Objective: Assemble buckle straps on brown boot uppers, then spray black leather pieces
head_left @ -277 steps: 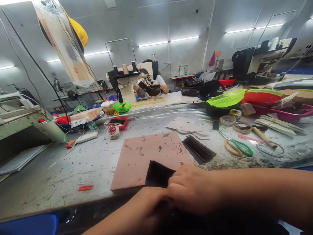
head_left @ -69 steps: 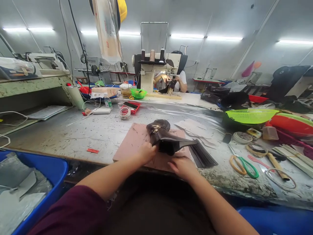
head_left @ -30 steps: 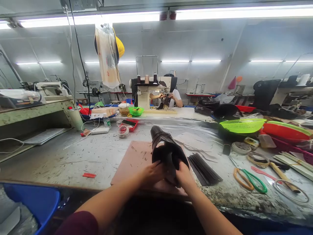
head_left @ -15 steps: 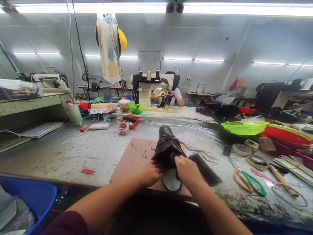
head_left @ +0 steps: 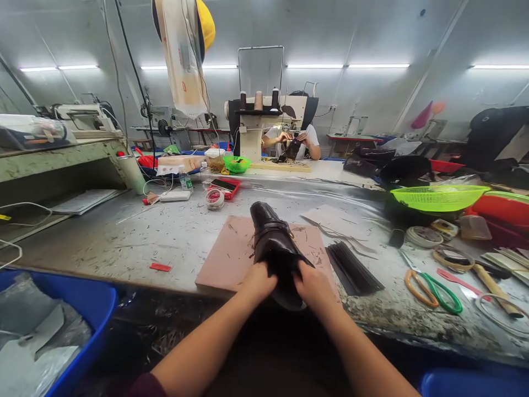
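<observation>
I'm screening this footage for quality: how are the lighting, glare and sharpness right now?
Head view: tube lights look bright white; head view: the bench shows pale glare streaks beyond the pink board; head view: the dark leather piece is too black inside to read; head view: the magenta cone looks soft.

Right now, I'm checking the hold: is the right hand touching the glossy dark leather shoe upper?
Touching. The head view shows the right hand gripping the glossy dark leather shoe upper at its near edge.

Dk strapped shoe upper (head_left: 270, 234), toe pointing away, over pink brd (head_left: 225, 251).
</observation>
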Demonstrator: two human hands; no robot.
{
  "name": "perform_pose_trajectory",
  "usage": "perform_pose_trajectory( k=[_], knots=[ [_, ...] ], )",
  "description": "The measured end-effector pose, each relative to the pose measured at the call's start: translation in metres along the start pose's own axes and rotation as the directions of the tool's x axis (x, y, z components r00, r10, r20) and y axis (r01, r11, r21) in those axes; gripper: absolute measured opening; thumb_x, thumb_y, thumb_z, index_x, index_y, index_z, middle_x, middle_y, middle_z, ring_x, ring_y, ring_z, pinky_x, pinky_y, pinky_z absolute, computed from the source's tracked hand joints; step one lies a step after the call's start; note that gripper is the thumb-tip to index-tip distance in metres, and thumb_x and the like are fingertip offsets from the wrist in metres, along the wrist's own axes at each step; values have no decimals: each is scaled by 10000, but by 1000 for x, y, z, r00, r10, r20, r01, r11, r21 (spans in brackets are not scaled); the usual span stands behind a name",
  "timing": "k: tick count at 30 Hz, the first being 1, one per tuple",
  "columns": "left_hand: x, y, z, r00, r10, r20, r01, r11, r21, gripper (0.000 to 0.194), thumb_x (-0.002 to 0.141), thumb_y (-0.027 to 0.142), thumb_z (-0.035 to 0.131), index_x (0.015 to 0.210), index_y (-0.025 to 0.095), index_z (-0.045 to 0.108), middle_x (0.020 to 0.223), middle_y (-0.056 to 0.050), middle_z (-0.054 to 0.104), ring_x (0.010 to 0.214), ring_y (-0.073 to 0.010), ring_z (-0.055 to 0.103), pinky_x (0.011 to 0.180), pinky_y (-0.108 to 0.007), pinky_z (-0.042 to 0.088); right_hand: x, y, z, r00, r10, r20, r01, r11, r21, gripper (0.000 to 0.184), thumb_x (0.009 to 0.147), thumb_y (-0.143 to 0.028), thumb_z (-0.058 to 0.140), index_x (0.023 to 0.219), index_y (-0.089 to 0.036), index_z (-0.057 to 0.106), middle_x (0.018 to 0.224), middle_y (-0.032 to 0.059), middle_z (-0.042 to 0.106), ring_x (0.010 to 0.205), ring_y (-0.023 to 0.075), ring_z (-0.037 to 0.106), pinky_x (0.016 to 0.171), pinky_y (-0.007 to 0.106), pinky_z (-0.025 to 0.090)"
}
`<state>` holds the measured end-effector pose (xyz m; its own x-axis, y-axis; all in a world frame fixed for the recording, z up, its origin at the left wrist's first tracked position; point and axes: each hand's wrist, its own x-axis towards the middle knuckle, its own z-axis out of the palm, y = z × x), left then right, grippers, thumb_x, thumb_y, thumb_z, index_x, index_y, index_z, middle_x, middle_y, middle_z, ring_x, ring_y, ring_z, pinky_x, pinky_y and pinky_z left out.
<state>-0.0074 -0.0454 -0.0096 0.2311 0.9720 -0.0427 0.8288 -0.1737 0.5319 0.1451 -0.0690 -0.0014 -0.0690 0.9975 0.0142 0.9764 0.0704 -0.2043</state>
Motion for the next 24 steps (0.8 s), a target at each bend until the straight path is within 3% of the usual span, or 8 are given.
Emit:
perform_pose_trajectory(
  k=[6, 8, 12, 15, 19, 24],
  knots=[
    [-1, 7, 3, 998, 27, 53, -28, 1000, 9, 214, 766, 240, 546, 913, 100, 613, 975, -163, 653, 940, -289, 608, 803, -373, 478, 4, 29, -2, 997, 6, 76, -12, 997, 70, 247, 849, -330, 503, 916, -125, 623, 915, 123, 680, 872, 230, 618, 700, 271, 415],
    [-2, 10, 6, 998, 17, 62, -10, 995, -101, 232, 768, 223, 550, 966, 109, 593, 983, -140, 652, 939, -265, 610, 804, -351, 479, 5, 33, -4, 994, -16, 112, 6, 996, 92, 224, 800, -325, 573, 884, -128, 639, 916, 117, 683, 870, 227, 619, 697, 261, 417],
    [3, 11, 14, 985, -97, 144, 140, 935, -325, 270, 755, 189, 562, 1018, 131, 567, 844, -68, 676, 757, -201, 645, 674, -279, 502, 7, 40, -14, 990, 9, 144, -25, 993, 115, 230, 796, -293, 565, 933, -127, 646, 932, 127, 685, 883, 239, 622, 694, 266, 422],
    [11, 6, 11, 984, -116, 135, 153, 939, -307, 216, 733, 199, 575, 936, 126, 587, 864, -75, 670, 789, -212, 638, 670, -271, 494, 10, 47, -18, 986, 45, 160, -65, 990, 127, 264, 787, -319, 570, 952, -130, 653, 929, 131, 689, 880, 253, 627, 685, 275, 430],
    [18, -1, 3, 974, -80, 213, 140, 948, -284, 104, 710, 233, 579, 746, 140, 606, 770, -49, 671, 739, -204, 638, 606, -244, 480, 12, 52, -13, 981, 92, 170, -116, 983, 140, 292, 762, -371, 598, 929, -142, 670, 915, 126, 692, 885, 263, 626, 677, 279, 433],
    [19, -4, 3, 970, -69, 231, 122, 967, -222, 96, 677, 203, 583, 740, 138, 615, 756, -35, 671, 716, -190, 631, 581, -231, 457, 12, 54, -5, 982, 110, 155, -135, 978, 158, 272, 752, -403, 607, 860, -164, 678, 865, 102, 692, 836, 247, 629, 641, 274, 423]
  ],
)
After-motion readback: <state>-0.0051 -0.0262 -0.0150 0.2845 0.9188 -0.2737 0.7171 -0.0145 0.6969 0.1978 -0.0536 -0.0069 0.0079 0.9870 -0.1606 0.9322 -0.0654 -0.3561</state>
